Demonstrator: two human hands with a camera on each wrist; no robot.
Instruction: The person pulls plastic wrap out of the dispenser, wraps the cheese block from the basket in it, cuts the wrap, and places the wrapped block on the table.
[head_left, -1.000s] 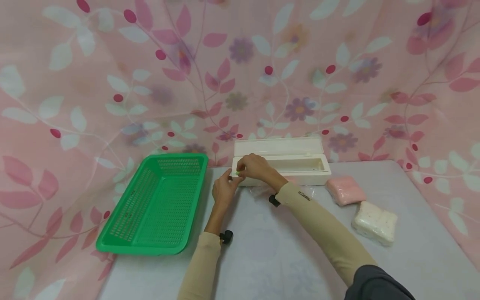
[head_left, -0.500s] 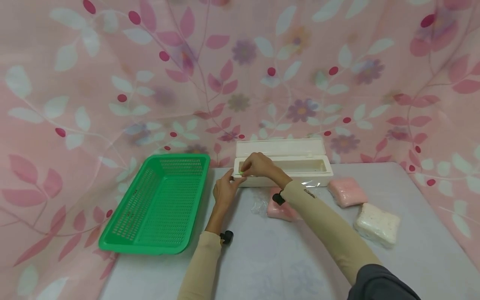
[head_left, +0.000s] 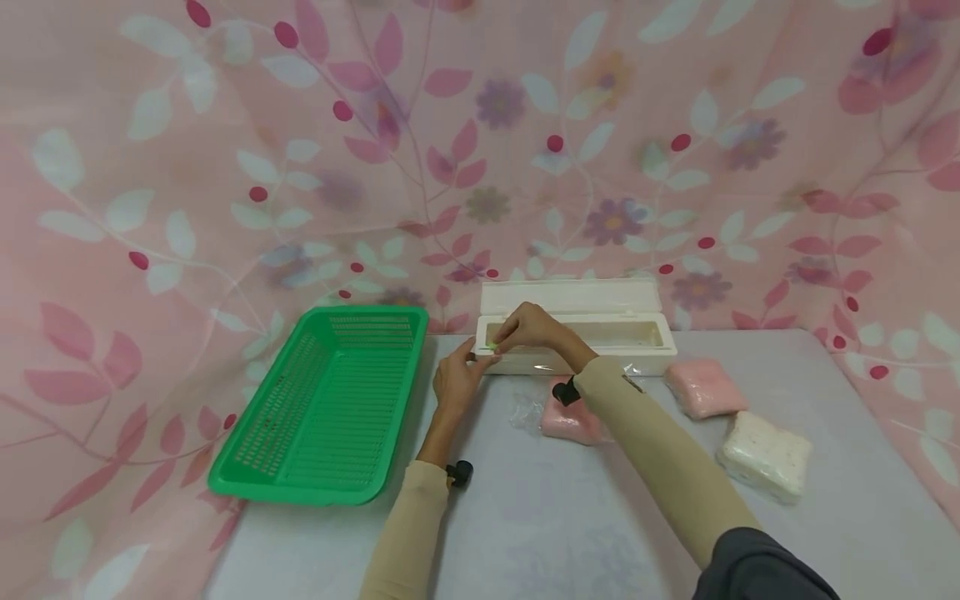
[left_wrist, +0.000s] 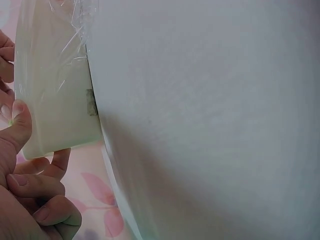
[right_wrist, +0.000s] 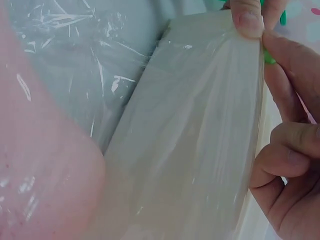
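Observation:
A long white box (head_left: 630,360) with its lid raised stands at the back of the table; it looks like a cling film dispenser. My left hand (head_left: 457,379) grips its left end, thumb on the front and fingers around the end. At the same corner my right hand (head_left: 528,327) pinches a small green piece (right_wrist: 269,57) on the front top edge. Clear film (right_wrist: 200,115) lies over the box front in the right wrist view. Below the box lies a pink block in clear wrap (head_left: 566,421), partly hidden by my right forearm.
To the left stands a green plastic basket (head_left: 318,492). A second pink wrapped block (head_left: 705,387) and a white wrapped block (head_left: 767,454) lie on the right of the table (head_left: 540,517). A flowered cloth (head_left: 480,150) hangs behind.
The pink block by my right wrist has come away from the box front toward me and shows on the table. Both hands stay at the box's left end; the head view shifts slightly.

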